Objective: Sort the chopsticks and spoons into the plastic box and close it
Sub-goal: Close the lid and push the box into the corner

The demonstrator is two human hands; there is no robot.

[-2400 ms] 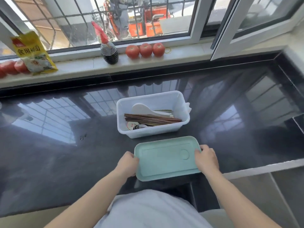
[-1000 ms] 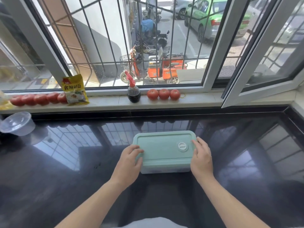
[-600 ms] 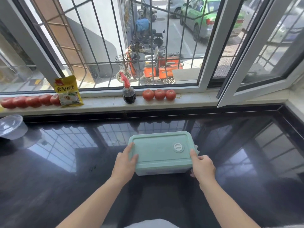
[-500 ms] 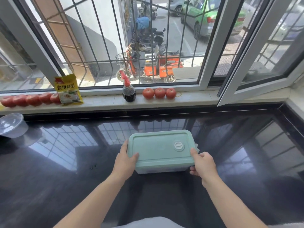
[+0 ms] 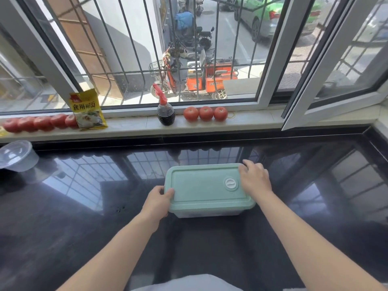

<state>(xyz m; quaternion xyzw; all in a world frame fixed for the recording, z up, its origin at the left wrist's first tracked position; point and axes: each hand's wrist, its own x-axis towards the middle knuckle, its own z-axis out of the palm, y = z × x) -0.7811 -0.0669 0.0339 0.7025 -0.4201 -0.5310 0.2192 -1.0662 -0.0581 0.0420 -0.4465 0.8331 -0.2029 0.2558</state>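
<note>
The white plastic box (image 5: 207, 214) stands on the black countertop (image 5: 84, 217) with its mint-green lid (image 5: 201, 185) on top. Chopsticks and spoons are hidden inside. My left hand (image 5: 157, 201) grips the lid's near left corner, thumb on top and fingers curled round the edge. My right hand (image 5: 254, 178) lies flat on the lid's far right corner and presses down, fingers spread over the rim beside the round vent cap (image 5: 231, 183).
On the windowsill stand a dark sauce bottle (image 5: 165, 111), three tomatoes (image 5: 205, 113), a yellow packet (image 5: 88, 110) and a row of more tomatoes (image 5: 37, 123). A clear plastic bowl (image 5: 17, 155) sits at the far left. An open window sash (image 5: 327, 66) juts in at the right.
The lid went from the counter onto the box. Since half a second ago my right hand has moved from the near right corner up to the far right corner; my left hand stays at the left edge.
</note>
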